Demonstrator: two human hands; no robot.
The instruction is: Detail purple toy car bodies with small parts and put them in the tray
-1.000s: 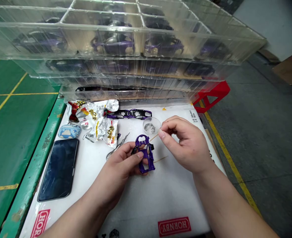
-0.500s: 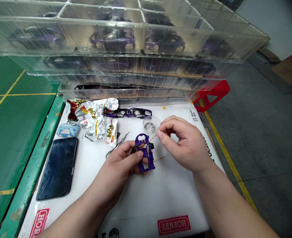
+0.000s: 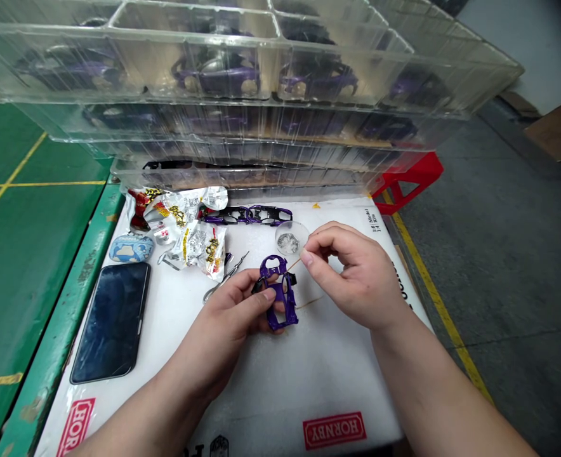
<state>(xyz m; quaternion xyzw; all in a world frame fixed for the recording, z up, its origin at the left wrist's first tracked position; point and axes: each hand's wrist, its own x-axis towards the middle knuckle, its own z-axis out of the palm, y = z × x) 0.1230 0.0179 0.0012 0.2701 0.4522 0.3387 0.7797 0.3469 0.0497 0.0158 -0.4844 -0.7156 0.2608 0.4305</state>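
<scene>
A purple and black model car body shell (image 3: 287, 308) is gripped in my left hand (image 3: 242, 303), its thumb pressed on the inside. My right hand (image 3: 349, 273) pinches a thin wooden toothpick (image 3: 294, 265), whose lower tip meets the shell's upper right edge near a black part. Another thin stick (image 3: 310, 303) lies on the white surface just right of the shell. Behind the shell stands a small clear dish (image 3: 291, 240) with a clear substance in it. Small pointed scissors (image 3: 228, 276) lie left of the shell, partly covered by my left hand.
Two more purple car shells (image 3: 249, 216) lie beyond the dish. Snack packets (image 3: 192, 241), a blue patterned case (image 3: 131, 248) and a black phone (image 3: 112, 322) are at left. Stacked clear plastic trays (image 3: 204, 130) holding purple car shells rise at the back, near a red bracket (image 3: 414, 181).
Almost nothing differs. Both hands keep the same pose, with the toothpick at the same spot on the shell; the view has shifted very slightly.
</scene>
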